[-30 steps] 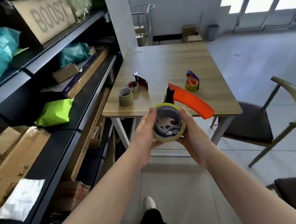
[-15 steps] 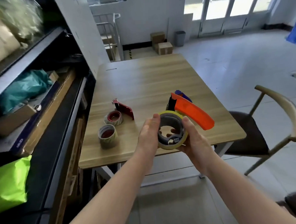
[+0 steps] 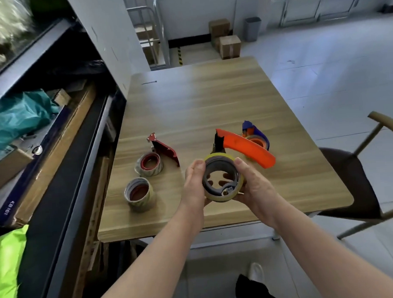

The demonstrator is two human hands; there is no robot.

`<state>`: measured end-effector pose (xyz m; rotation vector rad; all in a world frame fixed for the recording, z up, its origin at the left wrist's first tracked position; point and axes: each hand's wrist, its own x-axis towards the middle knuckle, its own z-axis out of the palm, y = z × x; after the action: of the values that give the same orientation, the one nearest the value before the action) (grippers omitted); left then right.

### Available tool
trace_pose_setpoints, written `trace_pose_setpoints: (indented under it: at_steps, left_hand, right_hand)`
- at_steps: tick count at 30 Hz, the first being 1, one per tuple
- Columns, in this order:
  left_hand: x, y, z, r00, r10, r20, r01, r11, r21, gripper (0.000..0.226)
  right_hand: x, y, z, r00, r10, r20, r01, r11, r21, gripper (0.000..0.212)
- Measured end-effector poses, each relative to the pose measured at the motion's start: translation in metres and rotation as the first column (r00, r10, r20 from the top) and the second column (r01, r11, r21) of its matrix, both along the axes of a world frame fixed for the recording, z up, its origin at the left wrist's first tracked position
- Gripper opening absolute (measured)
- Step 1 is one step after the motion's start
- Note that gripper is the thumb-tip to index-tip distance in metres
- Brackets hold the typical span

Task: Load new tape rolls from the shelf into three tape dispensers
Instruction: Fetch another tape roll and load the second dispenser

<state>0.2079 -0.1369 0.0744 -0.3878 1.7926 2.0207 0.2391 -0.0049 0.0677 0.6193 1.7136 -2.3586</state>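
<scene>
A yellowish tape roll (image 3: 216, 196) on the orange dispenser (image 3: 248, 149) is held in both hands above the near part of the table (image 3: 200, 103).
The tape roll is clasped at its left rim by the left hand (image 3: 194, 185) and from the right by the right hand (image 3: 254, 186), fingers curled round it; whether it is fully seated on the hub cannot be told. The orange handle juts far and right. On the table, a red dispenser (image 3: 163, 148) lies to the left, a loose roll (image 3: 140, 195) stands nearer, and a blue dispenser (image 3: 255, 134) sits just behind the orange one. A shelf (image 3: 62, 178) runs along the left; a chair (image 3: 352, 179) stands at the right.
</scene>
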Motion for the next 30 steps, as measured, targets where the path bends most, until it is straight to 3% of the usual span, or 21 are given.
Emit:
trace_pose_setpoints:
  at_steps: [3,7,15,20,25,30]
  left_hand:
    - [-0.014,0.009,-0.006,0.996,0.078,0.034,-0.080,0.995,0.058,0.058]
    - [-0.027,0.026,-0.010,0.967,0.236,0.099,-0.245,0.966,0.084,0.036]
    - [-0.048,0.052,-0.005,0.932,0.294,0.209,-0.320,0.942,0.102,0.036]
    - [-0.060,0.049,0.001,0.956,0.223,0.189,-0.235,0.971,0.040,0.037]
    - [-0.072,0.036,0.016,0.976,0.176,0.130,-0.172,0.984,-0.039,0.037]
    - [-0.083,0.027,0.030,0.995,0.096,0.036,-0.092,0.992,-0.088,0.025]
  right_hand:
    - [-0.016,0.015,-0.001,1.000,-0.020,0.022,0.021,0.999,-0.037,0.058]
    - [-0.033,0.036,-0.004,0.996,-0.079,0.049,0.083,0.992,-0.091,0.046]
    - [-0.065,0.077,-0.008,0.982,0.177,0.060,-0.146,0.928,-0.342,0.039]
    - [-0.075,0.078,-0.009,0.955,0.292,-0.047,-0.271,0.799,-0.537,0.033]
    - [-0.087,0.069,0.001,0.927,0.343,-0.152,-0.372,0.784,-0.498,0.043]
    - [-0.096,0.061,0.006,0.929,0.322,-0.184,-0.370,0.773,-0.515,0.041]
